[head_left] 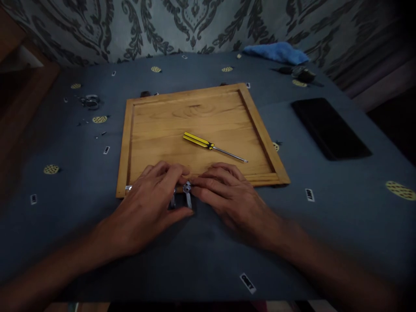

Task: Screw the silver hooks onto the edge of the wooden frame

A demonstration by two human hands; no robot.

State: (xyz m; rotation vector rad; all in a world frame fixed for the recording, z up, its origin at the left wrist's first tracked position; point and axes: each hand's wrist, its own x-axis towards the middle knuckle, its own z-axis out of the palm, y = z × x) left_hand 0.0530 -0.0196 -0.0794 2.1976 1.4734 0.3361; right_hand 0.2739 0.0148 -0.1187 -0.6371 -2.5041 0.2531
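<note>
A framed wooden panel [182, 117] lies flat, and both hands are at its front edge. My left hand [144, 206] curls over that edge, its thumb stretched below a small shiny metal fitting [187, 193], possibly a latch or hinge. The fitting has prongs pointing towards me. My right hand [227, 195] has its fingertips pressed together at the fitting's right side. Fingers hide part of the metal. Another bit of metal [128, 188] shows at the panel's front left corner. On the panel rests a screwdriver [199, 141] with a yellow and black handle.
A black flat device [329, 128] lies on the dark tablecloth [208, 264] at right. Behind it are a dark tool-like object [300, 73] and a blue cloth [276, 53]. To the left are metal hardware [89, 102] and tiny screws [103, 133]. A patterned curtain [191, 26] hangs behind.
</note>
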